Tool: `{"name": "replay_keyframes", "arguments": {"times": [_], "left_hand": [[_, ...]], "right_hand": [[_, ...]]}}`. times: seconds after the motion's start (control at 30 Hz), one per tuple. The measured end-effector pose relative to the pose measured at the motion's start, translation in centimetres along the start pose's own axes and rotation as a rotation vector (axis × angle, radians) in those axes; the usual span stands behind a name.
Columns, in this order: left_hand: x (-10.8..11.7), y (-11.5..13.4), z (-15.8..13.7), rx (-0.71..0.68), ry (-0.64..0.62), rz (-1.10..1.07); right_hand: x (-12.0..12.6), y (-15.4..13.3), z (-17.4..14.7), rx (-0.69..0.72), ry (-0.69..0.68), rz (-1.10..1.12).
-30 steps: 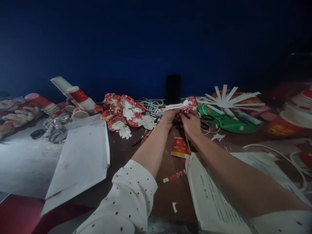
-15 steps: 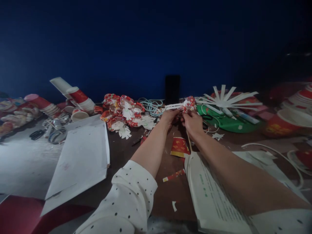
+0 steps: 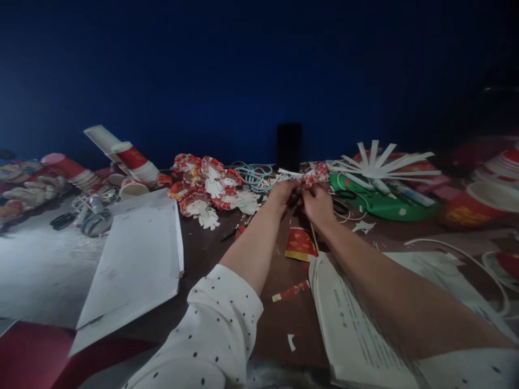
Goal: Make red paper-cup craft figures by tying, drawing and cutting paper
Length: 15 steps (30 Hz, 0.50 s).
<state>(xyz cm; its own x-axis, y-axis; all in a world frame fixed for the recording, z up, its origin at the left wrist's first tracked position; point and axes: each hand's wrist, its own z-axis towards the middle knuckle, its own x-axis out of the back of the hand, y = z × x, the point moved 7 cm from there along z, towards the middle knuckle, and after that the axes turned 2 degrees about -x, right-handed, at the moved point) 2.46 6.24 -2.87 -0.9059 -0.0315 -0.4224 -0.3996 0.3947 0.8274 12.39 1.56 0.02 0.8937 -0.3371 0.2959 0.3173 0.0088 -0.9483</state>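
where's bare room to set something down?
Pale surface left of the white panel, beyond the maroon item; narrow brown tabletop patch between that panel and the left forearm. Crowded: around the left hand and right hand, red crafts leftward, green item rightward.

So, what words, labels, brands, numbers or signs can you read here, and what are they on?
None can be read.
Near paper: green marks and dark rows of print, too small and blurred.
Red bowl: yellow lettering-like marks, too blurred.
Red cup: yellow marks, too small to tell.
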Motion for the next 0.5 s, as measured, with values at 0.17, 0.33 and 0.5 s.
{"name": "replay_keyframes", "arguments": {"times": [0.17, 0.33, 0.5], "left_hand": [[-0.9, 0.5, -0.4, -0.049, -0.149, 0.032], [-1.1, 0.6, -0.6, -0.069, -0.18, 0.019], [-1.3, 0.6, -0.5, -0.071, -0.237, 0.012]], "right_hand": [[-0.6, 0.4, -0.1, -0.115, -0.016, 0.235], [-0.8, 0.0, -0.4, -0.15, -0.003, 0.392], [-0.7, -0.1, -0.6, -0.136, -0.003, 0.438]]}}
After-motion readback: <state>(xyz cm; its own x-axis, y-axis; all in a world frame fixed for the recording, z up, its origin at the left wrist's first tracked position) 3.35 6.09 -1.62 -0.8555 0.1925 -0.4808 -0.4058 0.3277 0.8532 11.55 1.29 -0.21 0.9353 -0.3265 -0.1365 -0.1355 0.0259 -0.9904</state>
